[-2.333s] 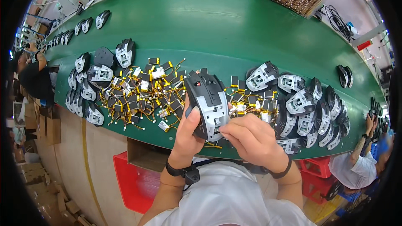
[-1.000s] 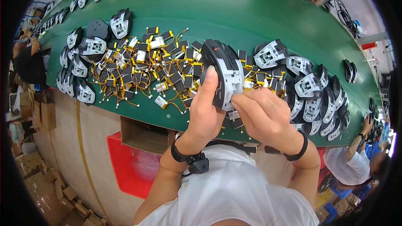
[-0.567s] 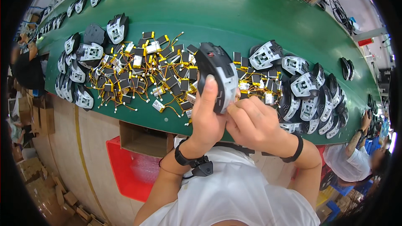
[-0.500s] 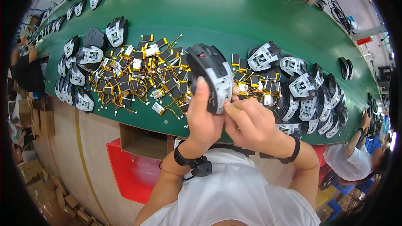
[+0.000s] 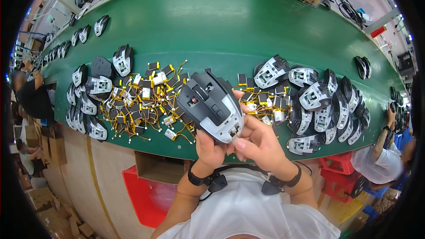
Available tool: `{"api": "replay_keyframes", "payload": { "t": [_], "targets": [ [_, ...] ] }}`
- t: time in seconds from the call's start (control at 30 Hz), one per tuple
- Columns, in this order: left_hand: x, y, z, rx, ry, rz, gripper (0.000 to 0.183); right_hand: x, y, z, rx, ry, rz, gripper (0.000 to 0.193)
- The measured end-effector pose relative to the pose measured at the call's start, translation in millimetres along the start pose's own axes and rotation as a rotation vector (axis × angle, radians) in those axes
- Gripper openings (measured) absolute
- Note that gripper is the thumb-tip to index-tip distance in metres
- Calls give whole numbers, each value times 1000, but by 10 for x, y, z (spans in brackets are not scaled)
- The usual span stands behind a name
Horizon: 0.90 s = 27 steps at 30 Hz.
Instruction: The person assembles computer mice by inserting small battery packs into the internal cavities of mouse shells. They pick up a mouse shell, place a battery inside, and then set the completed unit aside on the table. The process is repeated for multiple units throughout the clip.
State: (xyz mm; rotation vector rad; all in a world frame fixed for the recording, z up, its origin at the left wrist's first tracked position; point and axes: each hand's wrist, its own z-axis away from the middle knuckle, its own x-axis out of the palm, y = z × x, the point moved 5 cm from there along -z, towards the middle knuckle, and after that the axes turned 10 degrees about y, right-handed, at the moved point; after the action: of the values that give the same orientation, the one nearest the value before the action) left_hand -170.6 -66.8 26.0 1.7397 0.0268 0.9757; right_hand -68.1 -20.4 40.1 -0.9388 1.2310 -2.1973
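Observation:
Between my hands, above the bench, is a black and silver-grey computer mouse (image 5: 207, 102) with a scroll wheel, its top turned up towards me. Part of its rear cover is open and shows the inside. My left hand (image 5: 210, 149) is closed on the mouse's near left end, with most of the fingers hidden under it. My right hand (image 5: 262, 145) wraps the right side, its thumb by the opening at the rear. A small brownish bit shows by that thumb, too small to name. Behind the mouse lies a heap of wired pouch batteries (image 5: 133, 102) with yellow tape.
More batteries (image 5: 265, 102) lie right of the mouse. Similar mice stand in a group at right (image 5: 316, 95) and another at left (image 5: 98, 86). A red bin (image 5: 137, 194) and an open cardboard box (image 5: 159, 167) are below the green bench (image 5: 212, 31). People sit at both sides.
The mouse has turned from a steep tilt to show its top and scroll wheel. My right hand has gone from a pinch at its rear to holding its side. The whole view has shifted slightly.

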Motion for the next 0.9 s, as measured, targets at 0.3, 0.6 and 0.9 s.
{"api": "replay_keyframes", "payload": {
  "t": [0.3,0.6,0.9],
  "targets": [
    [51,35,-15,-26,-12,-100,97,-49,48,-8,-11,-62,-79,22],
    [39,8,5,-36,-27,-118,96,-37,82,-10,44,-44,-154,17],
    [113,12,16,-48,-49,-85,82,-52,134,33,72,-40,-194,16]
  ]
}}
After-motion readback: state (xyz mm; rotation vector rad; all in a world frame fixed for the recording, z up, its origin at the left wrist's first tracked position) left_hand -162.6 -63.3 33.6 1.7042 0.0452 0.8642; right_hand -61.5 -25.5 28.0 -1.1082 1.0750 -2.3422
